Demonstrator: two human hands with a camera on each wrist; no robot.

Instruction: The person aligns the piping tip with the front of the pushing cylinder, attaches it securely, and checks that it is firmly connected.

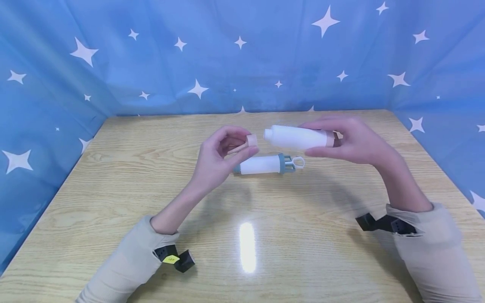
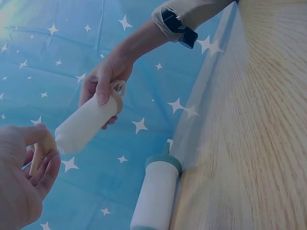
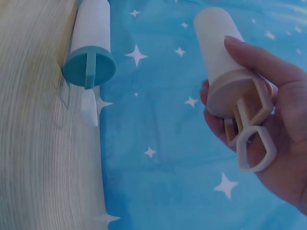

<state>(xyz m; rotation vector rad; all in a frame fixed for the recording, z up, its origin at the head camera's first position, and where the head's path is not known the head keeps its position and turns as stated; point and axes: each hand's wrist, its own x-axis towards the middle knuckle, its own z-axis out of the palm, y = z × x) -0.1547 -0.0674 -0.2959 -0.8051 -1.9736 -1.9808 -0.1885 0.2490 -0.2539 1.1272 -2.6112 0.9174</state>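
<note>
My right hand [image 1: 350, 136] grips the collar end of a white syringe [image 1: 297, 137], which lies almost level above the table. It has a beige collar [image 3: 232, 91] and a white plunger ring [image 3: 256, 149], with its narrow tip turned toward my left hand [image 1: 221, 153]. That left hand pinches a beige cap [image 1: 251, 140] with a thin strip-like part [image 2: 34, 165] along it. In the head view a small gap separates cap and tip. A second white syringe [image 1: 261, 165] with blue-green ends lies on the table below; my left fingers hide part of its left end.
The wood-grain table [image 1: 125, 176] carries a bright light reflection near its middle. A blue curtain with white stars [image 1: 227, 63] hangs behind and along both sides. Black camera mounts [image 1: 174, 257] sit at both sleeve cuffs.
</note>
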